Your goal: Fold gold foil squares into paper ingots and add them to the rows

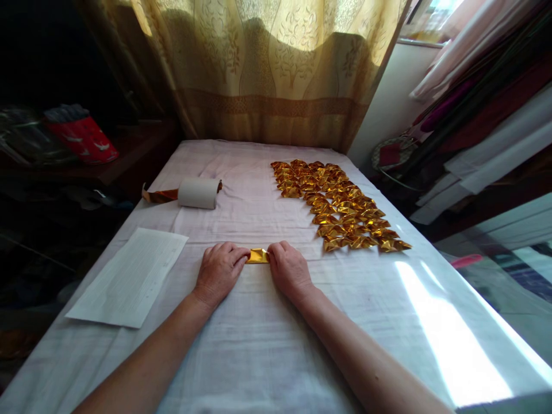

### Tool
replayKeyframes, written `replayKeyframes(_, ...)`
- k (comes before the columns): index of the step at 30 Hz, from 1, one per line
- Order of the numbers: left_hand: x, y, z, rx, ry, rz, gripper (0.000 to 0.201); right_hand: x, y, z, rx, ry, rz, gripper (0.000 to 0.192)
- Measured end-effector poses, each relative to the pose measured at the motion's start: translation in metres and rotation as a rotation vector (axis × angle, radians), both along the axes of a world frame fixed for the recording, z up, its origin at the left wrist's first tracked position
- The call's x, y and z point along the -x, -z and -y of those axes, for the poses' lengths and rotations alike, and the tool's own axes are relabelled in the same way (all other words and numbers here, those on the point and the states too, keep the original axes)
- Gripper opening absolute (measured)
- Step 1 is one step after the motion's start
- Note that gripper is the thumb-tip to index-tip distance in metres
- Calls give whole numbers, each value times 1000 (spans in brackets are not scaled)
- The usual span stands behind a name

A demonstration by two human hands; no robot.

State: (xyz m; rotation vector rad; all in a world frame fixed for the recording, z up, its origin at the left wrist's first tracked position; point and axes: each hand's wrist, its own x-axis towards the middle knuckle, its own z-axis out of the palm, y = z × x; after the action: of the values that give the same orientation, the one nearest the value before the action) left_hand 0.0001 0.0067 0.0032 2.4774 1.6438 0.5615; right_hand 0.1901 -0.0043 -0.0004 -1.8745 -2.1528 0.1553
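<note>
A small folded strip of gold foil paper lies flat in front of me, between my two hands. My left hand pinches its left end with thumb and fingers. At the right end, my right hand has its fingers closed on the strip in the same way. Only the shiny middle of the strip shows; both ends are covered by fingers. Beyond my right hand, several folded gold foil pieces with pointed ends sit in close rows.
A white roll with gold-brown foil sticking out lies at the back left of the cloth-covered table. Nearer on the left is a printed paper sheet. A curtain hangs behind; clothes hang at right.
</note>
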Motion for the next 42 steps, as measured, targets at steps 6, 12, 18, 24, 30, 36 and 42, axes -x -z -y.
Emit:
replayKeyframes(6,1,2,0,-26,-3,-6,19,4,-1,11,-77,-231,-56,42)
replayKeyframes(12,2,1,1,-32,14,-27,21,8,0,21,122,-310,45,58)
replayKeyframes(18,6,3,0,-38,16,-22,21,0,-5,27,197,-165,46,57)
replayKeyframes(24,18,4,6,-100,77,-93,23,2,-7,29,239,-127,36,56)
replayKeyframes(30,31,-16,18,-155,233,-383,28,2,-7,29,214,-120,40,55)
replayKeyframes(36,38,-36,25,-151,352,-611,40,3,-7,31,193,-121,54,56)
replayKeyframes(42,16,-24,22,-181,247,-404,42,3,-8,31,183,-122,45,58)
